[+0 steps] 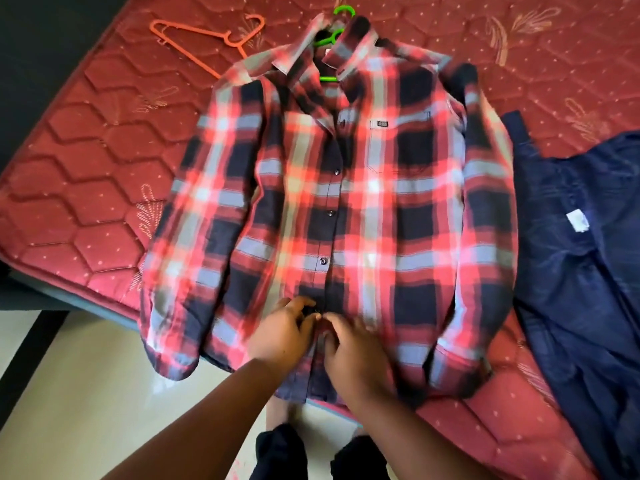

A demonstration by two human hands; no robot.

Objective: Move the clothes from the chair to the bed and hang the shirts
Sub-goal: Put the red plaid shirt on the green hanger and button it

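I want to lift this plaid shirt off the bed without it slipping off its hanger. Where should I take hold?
Probably grip the green hanger by its hook, which sticks out past the collar of the plaid shirt at the far end. Come from above the collar; the shirt lies flat on the mattress, with the hook the only rigid part exposed.

1. You look down on a mattress with a dark red quilted cover, hexagon stitching and pale leaf motifs.
2. Below its near edge you see a pale glossy floor that reflects light.
3. A dark surface fills the upper left corner.
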